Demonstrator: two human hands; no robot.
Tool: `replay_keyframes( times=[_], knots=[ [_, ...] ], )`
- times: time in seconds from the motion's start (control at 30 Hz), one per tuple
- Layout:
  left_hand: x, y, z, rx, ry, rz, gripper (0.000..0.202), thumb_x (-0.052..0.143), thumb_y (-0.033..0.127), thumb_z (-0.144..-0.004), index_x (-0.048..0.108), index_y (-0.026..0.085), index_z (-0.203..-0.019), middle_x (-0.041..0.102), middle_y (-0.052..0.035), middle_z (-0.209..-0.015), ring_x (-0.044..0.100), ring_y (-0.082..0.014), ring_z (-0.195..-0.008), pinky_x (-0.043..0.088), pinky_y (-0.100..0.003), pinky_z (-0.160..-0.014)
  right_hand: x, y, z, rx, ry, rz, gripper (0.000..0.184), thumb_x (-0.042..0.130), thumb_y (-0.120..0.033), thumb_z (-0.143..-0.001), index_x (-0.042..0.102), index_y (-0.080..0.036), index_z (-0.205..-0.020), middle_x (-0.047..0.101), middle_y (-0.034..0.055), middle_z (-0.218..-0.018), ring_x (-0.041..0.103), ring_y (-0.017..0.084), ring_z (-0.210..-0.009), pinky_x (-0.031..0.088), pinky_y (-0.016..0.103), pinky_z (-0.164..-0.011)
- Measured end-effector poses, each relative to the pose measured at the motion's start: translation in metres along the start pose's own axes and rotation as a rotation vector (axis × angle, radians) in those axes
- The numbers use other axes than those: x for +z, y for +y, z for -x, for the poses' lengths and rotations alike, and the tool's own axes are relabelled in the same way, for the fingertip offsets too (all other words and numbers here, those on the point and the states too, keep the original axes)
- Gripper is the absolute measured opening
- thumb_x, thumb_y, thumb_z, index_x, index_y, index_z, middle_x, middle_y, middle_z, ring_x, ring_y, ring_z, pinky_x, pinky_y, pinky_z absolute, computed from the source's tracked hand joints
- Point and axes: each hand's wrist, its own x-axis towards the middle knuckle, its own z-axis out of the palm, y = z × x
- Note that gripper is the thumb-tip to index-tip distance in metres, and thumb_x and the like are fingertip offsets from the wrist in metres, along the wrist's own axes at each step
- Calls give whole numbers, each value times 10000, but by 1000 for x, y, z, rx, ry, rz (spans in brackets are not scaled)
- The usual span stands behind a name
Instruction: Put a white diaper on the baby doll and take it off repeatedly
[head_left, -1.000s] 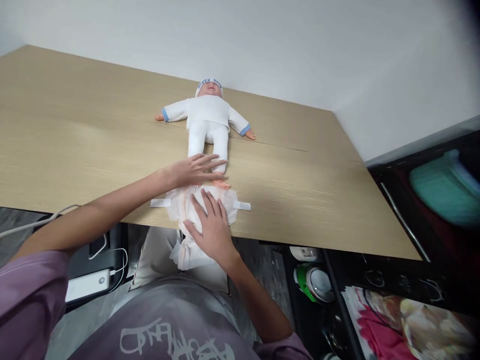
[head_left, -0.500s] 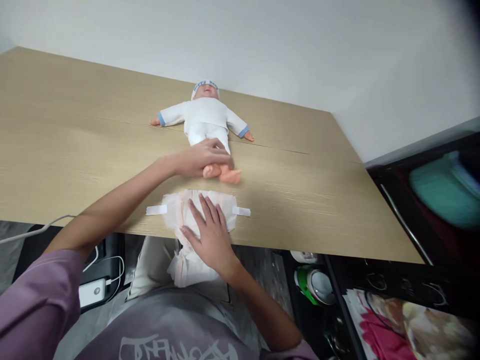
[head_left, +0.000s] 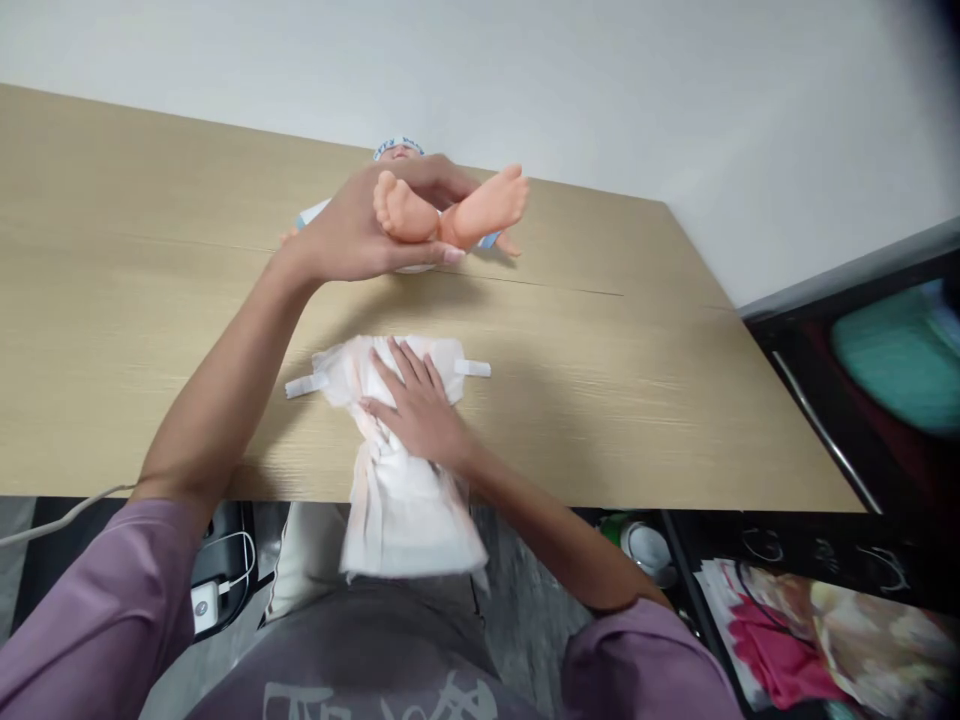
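A baby doll [head_left: 450,205] in white clothes lies on its back on the wooden table [head_left: 637,380], head toward the wall. My left hand [head_left: 360,235] is closed round the doll's ankles and holds both bare feet up off the table; the hand hides most of the doll's body. A white diaper [head_left: 397,440] lies open in front of the doll, its front end hanging over the table's near edge. My right hand [head_left: 416,405] lies flat on the diaper with fingers spread, pressing it to the table.
A white wall runs behind the table. Right of the table stands a dark shelf with a teal object [head_left: 900,355]. Below the table edge are a green-and-white item [head_left: 637,545], colourful printed material [head_left: 787,620] and a white charger with cables [head_left: 206,600].
My left hand took the doll's feet and lifted the legs up and back toward the wall. My right hand slid the diaper farther onto the table, toward the doll.
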Motion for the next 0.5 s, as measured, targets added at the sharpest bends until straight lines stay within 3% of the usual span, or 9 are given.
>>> replay_keyframes(
  times=[0.17,0.33,0.5],
  knots=[
    [-7,1,0,18,33,16,492,922,610,-941,799,272,-1276,833,-51,-1249,787,-311,-1242,644,-473,-1072,-2,33,-78,-14,34,26,807,553,-643,-1187,376,-217,-1849,260,150,-1948,188,341,-1834,120,634,-1499],
    [-11,3,2,53,71,16,442,958,524,-942,816,234,-1245,832,-75,-1264,814,-325,-1223,653,-441,-1053,-14,65,-153,48,69,25,818,635,-595,-1162,392,-201,-1836,244,154,-1952,146,410,-1832,112,703,-1481],
    [-13,3,1,80,54,19,458,929,496,-978,796,182,-1284,805,-85,-1268,803,-366,-1272,645,-518,-1108,-23,86,-203,-15,133,-135,723,611,-592,-1180,511,-152,-1745,550,145,-1799,352,355,-1761,167,625,-1490]
  ],
)
